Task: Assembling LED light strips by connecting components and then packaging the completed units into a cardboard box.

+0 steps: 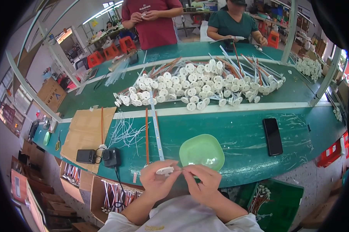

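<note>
At the table's near edge, my left hand [155, 181] is closed around a white round cap [165, 170]. A pale LED strip [156, 135] runs from beside that hand toward the far side of the table; whether it joins the cap is hidden by my fingers. My right hand [202, 185] is pinched, its fingertips meeting those of my left hand beside the cap. What the pinch holds is too small to make out. Just beyond my right hand lies a light green plastic bowl [202, 150]. An orange strip [146, 133] lies left of the LED strip.
A large heap of white round caps [190, 83] on strips covers the raised far shelf. On the left are a cardboard sheet [80, 131], thin white wires [126, 129] and two black devices [112, 157]. A black phone [273, 137] lies right. Two people stand across the table.
</note>
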`<state>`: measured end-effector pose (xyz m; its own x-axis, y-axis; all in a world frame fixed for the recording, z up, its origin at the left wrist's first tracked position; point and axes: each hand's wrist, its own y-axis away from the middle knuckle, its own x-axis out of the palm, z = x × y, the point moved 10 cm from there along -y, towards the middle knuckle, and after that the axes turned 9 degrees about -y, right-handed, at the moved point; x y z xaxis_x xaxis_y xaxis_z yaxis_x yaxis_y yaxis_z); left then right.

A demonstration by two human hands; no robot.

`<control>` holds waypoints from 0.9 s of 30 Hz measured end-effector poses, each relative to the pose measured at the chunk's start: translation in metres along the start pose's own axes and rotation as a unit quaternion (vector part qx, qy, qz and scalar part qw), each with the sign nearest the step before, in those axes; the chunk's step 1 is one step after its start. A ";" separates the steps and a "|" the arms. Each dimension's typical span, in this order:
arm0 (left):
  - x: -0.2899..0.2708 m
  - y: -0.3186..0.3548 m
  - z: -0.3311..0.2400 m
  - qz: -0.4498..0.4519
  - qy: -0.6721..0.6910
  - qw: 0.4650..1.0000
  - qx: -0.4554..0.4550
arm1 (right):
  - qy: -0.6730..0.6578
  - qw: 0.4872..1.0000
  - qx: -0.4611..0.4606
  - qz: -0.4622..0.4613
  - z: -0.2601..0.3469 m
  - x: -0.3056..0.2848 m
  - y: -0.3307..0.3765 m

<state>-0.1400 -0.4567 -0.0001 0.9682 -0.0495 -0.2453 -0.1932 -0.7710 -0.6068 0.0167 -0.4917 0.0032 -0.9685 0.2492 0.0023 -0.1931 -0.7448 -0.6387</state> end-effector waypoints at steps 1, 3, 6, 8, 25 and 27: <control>0.001 -0.002 -0.003 0.009 -0.009 1.000 0.001 | -0.005 0.999 0.035 0.018 -0.006 0.003 -0.001; 0.003 -0.004 -0.005 0.028 -0.011 1.000 0.003 | 0.010 0.999 0.021 0.044 -0.003 0.004 -0.003; 0.006 0.000 -0.006 0.027 -0.049 0.998 0.011 | 0.000 0.999 0.005 0.054 0.000 0.001 -0.004; 0.006 0.002 -0.011 0.017 -0.063 0.998 0.012 | -0.018 0.999 -0.002 0.043 0.003 -0.002 -0.003; 0.018 -0.001 -0.011 0.096 0.013 0.995 -0.022 | 0.051 0.987 -0.150 -0.023 0.044 -0.009 -0.009; 0.021 0.000 -0.005 0.092 0.061 0.993 -0.045 | 0.066 0.985 -0.159 -0.029 0.042 -0.006 -0.008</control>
<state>-0.1186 -0.4615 -0.0014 0.9308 -0.2678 -0.2486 -0.3593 -0.7950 -0.4888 0.0171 -0.5138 0.0406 -0.9241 0.3797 -0.0419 -0.1675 -0.5013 -0.8489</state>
